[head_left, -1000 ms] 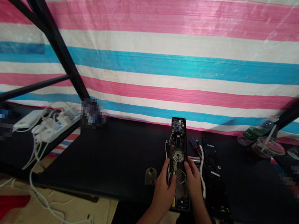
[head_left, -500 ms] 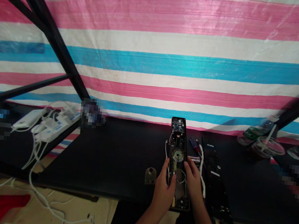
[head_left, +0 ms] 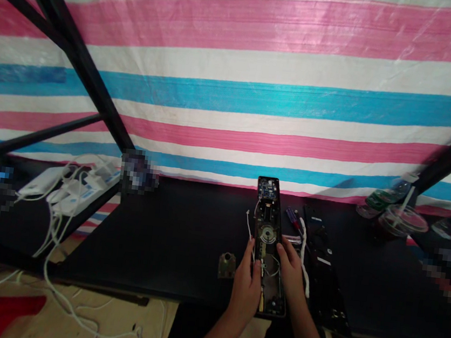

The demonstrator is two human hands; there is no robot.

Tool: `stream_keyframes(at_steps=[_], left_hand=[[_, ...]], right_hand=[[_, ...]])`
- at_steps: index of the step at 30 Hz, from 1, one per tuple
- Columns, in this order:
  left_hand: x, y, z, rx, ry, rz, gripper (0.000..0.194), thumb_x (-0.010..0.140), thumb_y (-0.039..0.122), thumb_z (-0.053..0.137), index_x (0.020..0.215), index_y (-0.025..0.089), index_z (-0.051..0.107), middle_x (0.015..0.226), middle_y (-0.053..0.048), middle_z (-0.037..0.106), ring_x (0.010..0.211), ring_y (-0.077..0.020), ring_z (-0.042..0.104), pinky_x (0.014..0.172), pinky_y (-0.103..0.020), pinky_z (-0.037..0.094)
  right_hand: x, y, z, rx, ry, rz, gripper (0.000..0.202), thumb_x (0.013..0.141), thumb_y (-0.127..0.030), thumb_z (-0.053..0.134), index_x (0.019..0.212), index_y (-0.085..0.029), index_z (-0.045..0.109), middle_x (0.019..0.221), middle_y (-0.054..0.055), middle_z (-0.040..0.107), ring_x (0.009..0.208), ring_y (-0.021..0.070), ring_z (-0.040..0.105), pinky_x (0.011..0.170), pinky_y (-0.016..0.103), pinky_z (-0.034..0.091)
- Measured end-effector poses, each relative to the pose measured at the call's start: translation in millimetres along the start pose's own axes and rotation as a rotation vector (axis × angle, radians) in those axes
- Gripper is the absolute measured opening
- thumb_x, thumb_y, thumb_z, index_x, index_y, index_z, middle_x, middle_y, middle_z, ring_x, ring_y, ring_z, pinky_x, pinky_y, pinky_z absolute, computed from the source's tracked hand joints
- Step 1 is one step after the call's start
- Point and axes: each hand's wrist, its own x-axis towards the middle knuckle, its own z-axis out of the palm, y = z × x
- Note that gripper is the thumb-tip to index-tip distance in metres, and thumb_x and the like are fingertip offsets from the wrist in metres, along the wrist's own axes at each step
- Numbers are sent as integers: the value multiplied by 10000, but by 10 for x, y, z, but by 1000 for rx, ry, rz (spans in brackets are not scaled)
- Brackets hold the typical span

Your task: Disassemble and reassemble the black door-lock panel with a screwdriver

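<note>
A long black device housing with its inside exposed lies lengthwise in front of me, a circuit board at its far end and a round metal part at its middle. My left hand grips its left edge, thumb along the rim. On the opposite edge, my right hand holds it with the fingers wrapped round the side. Thin white wires run inside the housing, and one white wire sticks out past my left fingers. Left of the housing sits a small square plate with a hole.
Beside the housing are a screwdriver, a white cable and a long black panel. Farther right stand a lidded cup with a straw and plastic bottles. A power strip with tangled cables lies at the left.
My left thumb has shifted slightly left, from over the housing's inside to its rim. The white wire's free end has swung a little left. The housing stays nearly in place.
</note>
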Motion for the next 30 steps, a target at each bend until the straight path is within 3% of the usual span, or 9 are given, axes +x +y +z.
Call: stream_keyframes(at_steps=[18, 24, 30], left_hand=[[-2, 33, -4, -77, 22, -32, 523, 1002, 349, 443, 1505, 209, 442, 1578, -94, 451, 1463, -225, 408, 1227, -404, 297], [0, 1, -2, -59, 26, -31, 526, 999, 349, 443, 1497, 180, 439, 1555, -117, 477, 1451, -234, 426, 1219, -403, 306], [14, 8, -9, -61, 14, -19, 509, 988, 321, 464, 1477, 179, 451, 1506, -129, 532, 1403, -243, 489, 1189, -414, 352]], right_hand=[[-25, -57, 17, -16, -4, -21, 524, 783, -567, 711, 1167, -211, 733, 1219, 87, 741, 1185, 303, 650, 1048, 449, 494], [-1, -1, -4, -32, 6, -12, 544, 787, -560, 715, 1192, -197, 721, 1266, 103, 715, 1219, 306, 628, 1107, 469, 432], [-6, 0, 2, -13, 10, -8, 561, 767, -579, 729, 1180, -199, 731, 1252, 102, 724, 1206, 308, 635, 1071, 458, 467]])
